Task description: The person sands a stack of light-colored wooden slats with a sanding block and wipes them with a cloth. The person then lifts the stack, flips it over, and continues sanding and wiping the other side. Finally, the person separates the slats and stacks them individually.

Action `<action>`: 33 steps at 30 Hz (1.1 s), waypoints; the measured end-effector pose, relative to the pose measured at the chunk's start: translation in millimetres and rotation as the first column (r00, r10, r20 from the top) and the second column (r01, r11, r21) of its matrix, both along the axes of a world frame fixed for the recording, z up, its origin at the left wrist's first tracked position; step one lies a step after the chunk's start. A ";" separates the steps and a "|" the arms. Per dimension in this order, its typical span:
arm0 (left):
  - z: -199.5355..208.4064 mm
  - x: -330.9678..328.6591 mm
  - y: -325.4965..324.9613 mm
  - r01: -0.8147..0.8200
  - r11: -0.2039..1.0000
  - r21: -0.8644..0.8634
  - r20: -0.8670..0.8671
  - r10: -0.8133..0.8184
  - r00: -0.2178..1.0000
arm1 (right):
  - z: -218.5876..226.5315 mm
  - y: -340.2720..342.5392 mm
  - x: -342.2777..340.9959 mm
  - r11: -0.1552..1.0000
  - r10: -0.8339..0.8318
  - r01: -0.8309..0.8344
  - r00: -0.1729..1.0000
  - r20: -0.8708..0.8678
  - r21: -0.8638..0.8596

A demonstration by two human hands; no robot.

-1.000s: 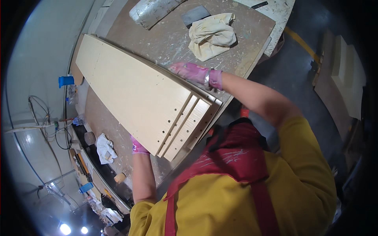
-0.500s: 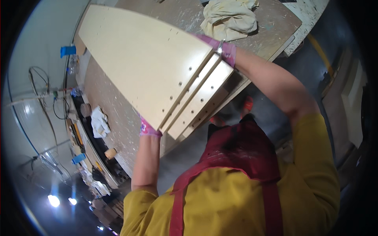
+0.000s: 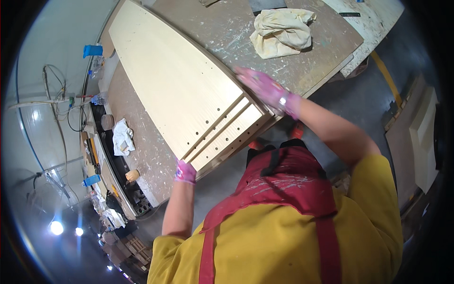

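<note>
A stack of several pale wooden panels (image 3: 175, 75) lies on the worktable, long and tapering toward the far left. Rows of small dark holes run along their near ends, which are stepped one beyond another. My right hand (image 3: 267, 90), in a pink glove, is beside the stack's right edge with its fingers stretched out along it and slightly blurred. At the near left corner, my left hand (image 3: 186, 171), also pink-gloved, touches the panels; their edge hides its fingers.
The paint-marked brown worktable (image 3: 326, 47) bears a crumpled cream cloth (image 3: 283, 33) at the back right. Along the left are a white cloth (image 3: 123, 137), a roll of tape (image 3: 132, 175) and a cluttered shelf (image 3: 111, 177). More pale boards (image 3: 422, 132) stand at the right.
The panel stack has come down lower onto the table, its upper layers sitting closer together. My right hand has come out from behind its edge, fingers now straight; my left hand stays at the corner.
</note>
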State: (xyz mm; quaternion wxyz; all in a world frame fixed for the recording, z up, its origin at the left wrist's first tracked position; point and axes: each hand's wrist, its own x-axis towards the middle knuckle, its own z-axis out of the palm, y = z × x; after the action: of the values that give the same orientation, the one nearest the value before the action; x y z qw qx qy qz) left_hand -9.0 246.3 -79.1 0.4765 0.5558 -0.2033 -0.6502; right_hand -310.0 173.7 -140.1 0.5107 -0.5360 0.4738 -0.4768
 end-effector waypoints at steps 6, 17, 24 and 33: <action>-21.1 7.7 15.1 -0.387 0.902 0.190 -0.018 0.397 0.917 | 30.3 50.5 -3.3 0.988 -0.021 0.030 0.998 -0.066 0.150; -3.3 -60.9 15.0 -0.208 0.965 0.162 0.070 0.199 0.977 | 31.4 28.7 -66.0 0.900 0.036 -0.171 0.945 0.324 0.400; 5.6 -25.1 30.9 -0.083 0.969 0.235 -0.070 0.102 0.992 | 23.8 49.9 -41.2 0.966 0.105 -0.089 0.993 -0.052 0.244; 29.0 31.3 61.5 -0.199 0.897 0.394 0.278 0.091 0.956 | 34.7 134.7 4.0 0.980 -0.146 0.153 0.987 -0.061 0.130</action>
State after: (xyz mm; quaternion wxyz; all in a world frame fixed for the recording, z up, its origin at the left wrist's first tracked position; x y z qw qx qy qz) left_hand 22.3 307.7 -50.1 0.3642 0.7366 -0.0762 -0.5648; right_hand -306.0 308.4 -105.4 0.4962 -0.4754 0.5564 -0.4671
